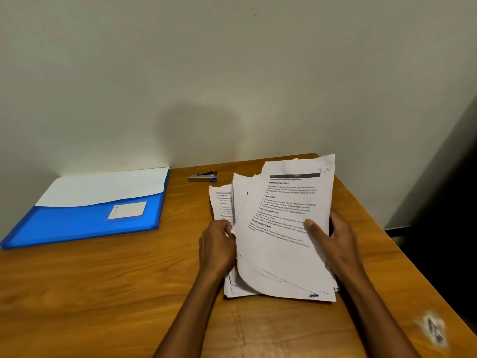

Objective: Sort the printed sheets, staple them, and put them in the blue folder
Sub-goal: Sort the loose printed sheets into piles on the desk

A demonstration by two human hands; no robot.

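The right hand [335,239] grips the right edge of the printed sheets [281,228], thumb on top; the left hand [216,244] pinches their left edge, fingertips hidden beneath. The uneven pile runs lengthwise away from the person on the table [103,293]. The stapler [203,176] lies beyond, nearer the left hand; the open blue folder [85,223] sits well left

On the brown wooden table [103,280], the open blue plastic folder [85,226] lies left, the small metal stapler [203,176] behind centre, the loose stack of printed white sheets [278,244] right.
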